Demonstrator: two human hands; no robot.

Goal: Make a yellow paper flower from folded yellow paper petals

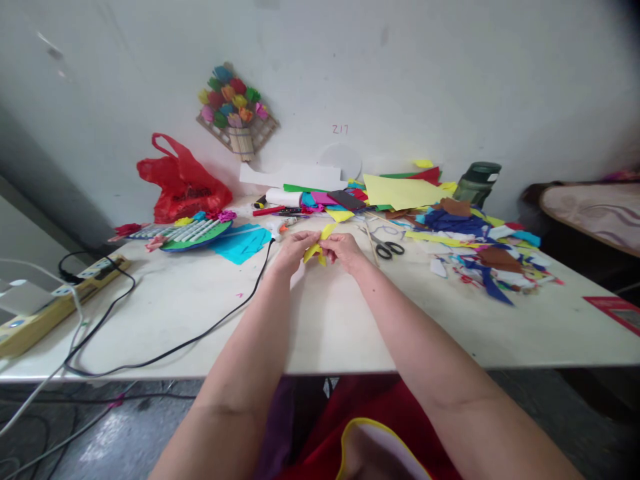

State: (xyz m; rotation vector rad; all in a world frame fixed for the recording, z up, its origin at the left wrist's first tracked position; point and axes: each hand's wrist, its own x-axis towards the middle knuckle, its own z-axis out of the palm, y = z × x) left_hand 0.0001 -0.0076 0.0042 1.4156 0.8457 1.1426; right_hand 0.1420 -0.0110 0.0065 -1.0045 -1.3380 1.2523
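Observation:
Both my hands meet over the middle of the white table (325, 320), pinching a small folded piece of yellow paper (320, 244) between them. My left hand (296, 251) grips its left end with fingertips. My right hand (345, 251) holds the right end, thumb on top. The paper hangs just above the tabletop. Black-handled scissors (389, 249) lie a short way to the right of my right hand, beside a thin wooden stick (371, 244).
Coloured paper scraps (480, 260) cover the right side. A yellow sheet (400, 192) and dark green jar (477, 182) stand at the back. At left lie a red plastic bag (183, 181), blue paper (241, 242), a power strip (55, 300) and a black cable (200, 333).

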